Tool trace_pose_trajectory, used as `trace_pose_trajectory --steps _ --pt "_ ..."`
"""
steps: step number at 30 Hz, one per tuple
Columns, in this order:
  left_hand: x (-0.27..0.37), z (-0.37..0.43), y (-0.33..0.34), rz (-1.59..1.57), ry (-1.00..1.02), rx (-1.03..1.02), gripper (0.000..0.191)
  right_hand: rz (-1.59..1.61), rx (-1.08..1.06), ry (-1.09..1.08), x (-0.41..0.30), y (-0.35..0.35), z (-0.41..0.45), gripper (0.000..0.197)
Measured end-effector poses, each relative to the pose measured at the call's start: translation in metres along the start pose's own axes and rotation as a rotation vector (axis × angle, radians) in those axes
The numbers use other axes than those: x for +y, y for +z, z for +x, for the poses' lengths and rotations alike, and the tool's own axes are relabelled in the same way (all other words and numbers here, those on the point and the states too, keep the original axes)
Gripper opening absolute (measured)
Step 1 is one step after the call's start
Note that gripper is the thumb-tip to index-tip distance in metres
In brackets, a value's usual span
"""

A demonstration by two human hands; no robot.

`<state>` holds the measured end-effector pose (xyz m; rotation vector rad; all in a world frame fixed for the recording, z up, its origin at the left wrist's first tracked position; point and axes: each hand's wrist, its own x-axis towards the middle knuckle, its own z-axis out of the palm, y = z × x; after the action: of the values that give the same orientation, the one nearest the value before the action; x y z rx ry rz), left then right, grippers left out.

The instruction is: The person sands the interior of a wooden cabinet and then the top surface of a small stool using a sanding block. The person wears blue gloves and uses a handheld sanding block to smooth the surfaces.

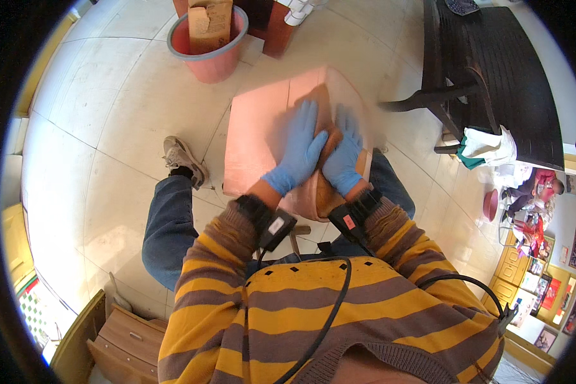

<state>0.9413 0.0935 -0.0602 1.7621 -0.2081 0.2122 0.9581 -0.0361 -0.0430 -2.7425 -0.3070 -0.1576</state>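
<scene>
My left hand (pixel 295 149), in a blue glove, lies flat with its thumb spread, on a pink-covered block-like form (pixel 257 129) between my knees. Beside it my right hand (pixel 343 161), also gloved in blue, rests palm down along the form's right side, its fingertips blurred. Brown sheet-like material (pixel 325 108) shows between the two hands and runs partly beneath them; I cannot tell if it is paper or cloth. A tan patch (pixel 327 199) appears below my right wrist, next to the pink covering. Neither hand visibly grasps anything.
Beyond the form stands a pink bucket (pixel 211 67) holding brown printed paper (pixel 211 26). A dark wooden bench (pixel 513 91) is on the right, with a white cloth bag (pixel 492 146) near it. A wooden drawer cabinet (pixel 129 341) is behind left. Another person (pixel 540 187) sits far right.
</scene>
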Motion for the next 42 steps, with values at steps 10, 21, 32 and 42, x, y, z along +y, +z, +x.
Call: trace_pose_trajectory --steps 10,21,32,42 --pt "0.036 -0.108 -0.020 -0.063 -0.132 -0.107 0.061 0.099 -0.092 0.121 -0.023 -0.010 0.006 0.095" --pt "-0.006 -0.129 -0.051 -1.259 -0.841 0.436 0.061 -0.108 -0.345 -0.294 -0.053 -0.017 0.004 0.099" --pt "-0.079 -0.115 -0.142 -0.915 -0.756 0.803 0.068 -0.337 -0.624 -0.673 -0.048 0.008 -0.049 0.091" --pt "-0.082 -0.115 -0.118 -0.348 -0.734 0.445 0.061 -0.211 -0.579 -0.727 -0.032 0.008 -0.053 0.085"
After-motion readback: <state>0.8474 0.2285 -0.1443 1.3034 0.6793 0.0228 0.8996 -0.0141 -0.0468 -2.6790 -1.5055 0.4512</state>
